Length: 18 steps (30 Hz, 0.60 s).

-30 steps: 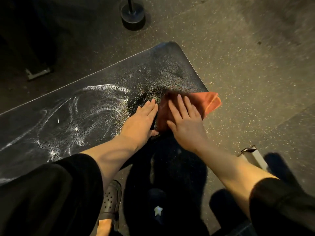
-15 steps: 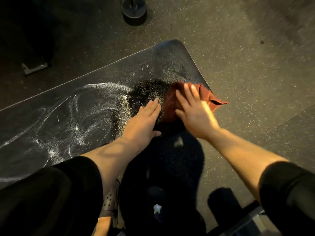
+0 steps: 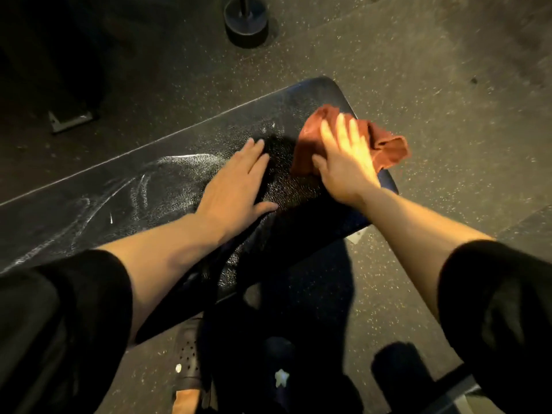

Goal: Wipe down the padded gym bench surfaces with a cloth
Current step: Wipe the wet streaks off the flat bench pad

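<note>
While the right hand (image 3: 343, 162) presses flat, fingers spread, on the rust-red cloth (image 3: 352, 141) at the bench (image 3: 298, 222) pad's far right end, the streaky white residue (image 3: 143, 186) lies leftward along the pad's long axis, beyond the left hand (image 3: 236, 186), which rests flat with fingers straight. Reaching it likely means sweeping the cloth left, past that hand.

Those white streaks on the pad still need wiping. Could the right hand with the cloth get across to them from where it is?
Probably yes: the streaks lie on the same bench pad, but the left hand lies flat between them and the right hand pressing the cloth.
</note>
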Tool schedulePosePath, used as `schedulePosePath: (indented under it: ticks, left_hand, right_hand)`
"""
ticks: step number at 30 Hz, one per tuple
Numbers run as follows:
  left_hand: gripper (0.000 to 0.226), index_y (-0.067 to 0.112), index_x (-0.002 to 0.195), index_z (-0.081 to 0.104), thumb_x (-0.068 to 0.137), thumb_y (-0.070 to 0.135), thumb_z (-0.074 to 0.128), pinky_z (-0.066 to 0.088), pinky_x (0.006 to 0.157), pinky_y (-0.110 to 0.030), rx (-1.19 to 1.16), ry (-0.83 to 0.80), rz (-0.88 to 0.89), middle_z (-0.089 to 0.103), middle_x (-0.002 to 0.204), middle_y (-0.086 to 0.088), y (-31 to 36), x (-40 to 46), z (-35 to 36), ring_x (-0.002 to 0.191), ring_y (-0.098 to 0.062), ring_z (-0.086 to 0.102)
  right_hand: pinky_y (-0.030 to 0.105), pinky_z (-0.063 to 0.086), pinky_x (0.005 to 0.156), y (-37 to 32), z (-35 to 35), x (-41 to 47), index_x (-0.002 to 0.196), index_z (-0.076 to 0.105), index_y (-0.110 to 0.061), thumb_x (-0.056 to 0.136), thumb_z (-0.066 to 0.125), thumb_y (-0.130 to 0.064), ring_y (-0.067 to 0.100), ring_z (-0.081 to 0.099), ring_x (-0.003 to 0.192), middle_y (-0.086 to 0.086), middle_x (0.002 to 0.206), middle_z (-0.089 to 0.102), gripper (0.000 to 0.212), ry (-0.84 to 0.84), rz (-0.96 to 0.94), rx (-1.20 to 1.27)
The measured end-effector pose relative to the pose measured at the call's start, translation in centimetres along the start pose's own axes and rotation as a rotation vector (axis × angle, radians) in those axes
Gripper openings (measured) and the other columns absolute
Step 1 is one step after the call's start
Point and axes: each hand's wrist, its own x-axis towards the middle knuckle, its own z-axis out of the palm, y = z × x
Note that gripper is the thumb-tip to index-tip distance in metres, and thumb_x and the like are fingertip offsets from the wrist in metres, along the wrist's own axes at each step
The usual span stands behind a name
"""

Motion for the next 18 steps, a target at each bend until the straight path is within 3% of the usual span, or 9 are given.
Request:
schedulePosePath:
  ticks: [3, 6, 9, 13, 16, 18]
  left_hand:
    - [0.116, 0.001, 0.150, 0.010, 0.071, 0.058, 0.072, 0.001, 0.120, -0.035, 0.004, -0.071, -0.065, -0.001, 0.159, -0.015, -1.8, 1.9, -1.6, 0.147, -0.026, -0.003]
    - [0.132, 0.005, 0.151, -0.001, 0.061, 0.058, 0.079, 0.000, 0.120, -0.039, -0.050, -0.197, -0.149, -0.010, 0.159, -0.012, -2.8, 3.0, -2.2, 0.147, -0.023, -0.008]
    - [0.133, 0.009, 0.152, -0.003, 0.060, 0.054, 0.081, 0.002, 0.119, -0.039, -0.049, -0.266, -0.171, -0.012, 0.159, -0.010, -2.9, 3.6, -2.1, 0.147, -0.022, -0.008]
    - [0.133, 0.010, 0.152, -0.002, 0.059, 0.051, 0.083, 0.004, 0.120, -0.039, -0.046, -0.278, -0.187, -0.011, 0.159, -0.009, -2.5, 3.9, -2.2, 0.147, -0.022, -0.006]
    - [0.133, 0.011, 0.152, -0.002, 0.059, 0.050, 0.084, 0.003, 0.120, -0.037, -0.057, -0.275, -0.195, -0.011, 0.159, -0.008, -2.6, 3.9, -2.1, 0.147, -0.021, -0.007]
    - [0.132, 0.011, 0.152, -0.002, 0.059, 0.049, 0.084, 0.002, 0.119, -0.037, -0.068, -0.283, -0.201, -0.012, 0.159, -0.008, -2.6, 3.8, -2.2, 0.147, -0.020, -0.008]
  right_hand:
    - [0.048, -0.001, 0.118, -1.6, -0.2, 0.8, 0.153, 0.005, -0.014, 0.100, 0.036, -0.036, 0.035, -0.010, 0.146, 0.016, 0.159, -0.008, 0.066, 0.012, 0.108, 0.044]
    - [0.046, -0.002, 0.118, -3.9, 1.4, -3.1, 0.153, 0.008, -0.016, 0.099, 0.037, -0.039, 0.032, -0.009, 0.147, 0.014, 0.159, -0.006, 0.066, 0.020, -0.044, -0.009]
    - [0.044, -0.003, 0.118, -3.0, 1.1, -1.7, 0.153, 0.006, -0.019, 0.099, 0.035, -0.041, 0.028, -0.010, 0.147, 0.010, 0.160, -0.008, 0.065, -0.021, -0.105, -0.061]
    - [0.049, 0.000, 0.118, -2.3, -0.9, 3.7, 0.153, 0.007, -0.019, 0.100, 0.034, -0.040, 0.030, -0.010, 0.147, 0.011, 0.160, -0.008, 0.063, -0.038, -0.011, 0.005]
    - [0.048, 0.000, 0.118, -4.1, -0.2, 2.5, 0.153, 0.006, -0.016, 0.100, 0.032, -0.041, 0.032, -0.009, 0.146, 0.014, 0.159, -0.008, 0.064, -0.004, 0.036, -0.032]
    - [0.046, 0.000, 0.118, -5.1, 0.8, 0.3, 0.153, 0.010, -0.016, 0.099, 0.036, -0.041, 0.032, -0.005, 0.147, 0.014, 0.160, -0.003, 0.065, 0.000, -0.051, -0.044]
